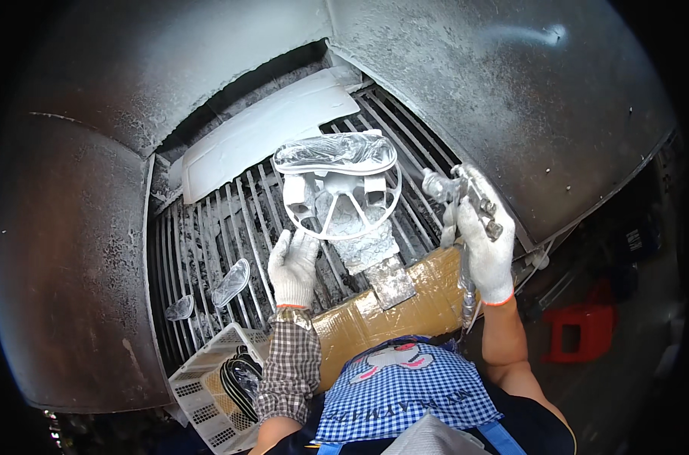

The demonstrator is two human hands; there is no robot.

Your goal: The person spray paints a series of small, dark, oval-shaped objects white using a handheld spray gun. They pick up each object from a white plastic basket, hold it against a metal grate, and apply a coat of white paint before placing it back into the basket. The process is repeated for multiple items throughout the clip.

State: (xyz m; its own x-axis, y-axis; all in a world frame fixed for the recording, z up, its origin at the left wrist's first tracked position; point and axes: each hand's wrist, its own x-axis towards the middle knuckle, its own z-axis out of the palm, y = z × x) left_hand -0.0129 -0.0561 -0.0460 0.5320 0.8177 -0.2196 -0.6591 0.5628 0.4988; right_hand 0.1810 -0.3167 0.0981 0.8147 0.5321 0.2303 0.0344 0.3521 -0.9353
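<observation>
My right hand (487,246), in a white knit glove, is closed around a metal spray gun (466,189). The gun's nozzle points left. A hose drops from it below my hand. My gloved left hand (295,265) has its fingers loosely stretched out at the near left rim of a white spoked wheel (325,235); whether they touch it I cannot tell. Two blocks on the wheel carry an oval piece (337,154) with a white rim and clear film over its middle. A coated stand beneath the wheel is partly hidden.
Dusty metal booth walls surround a slatted grate (234,220). White sheeting (261,125) lies at the back. Two small film-covered pieces (232,283) stand at left. A white plastic basket (200,387) holds a black-rimmed piece. Taped cardboard (390,311) lines the front; a red stool (587,326) stands right.
</observation>
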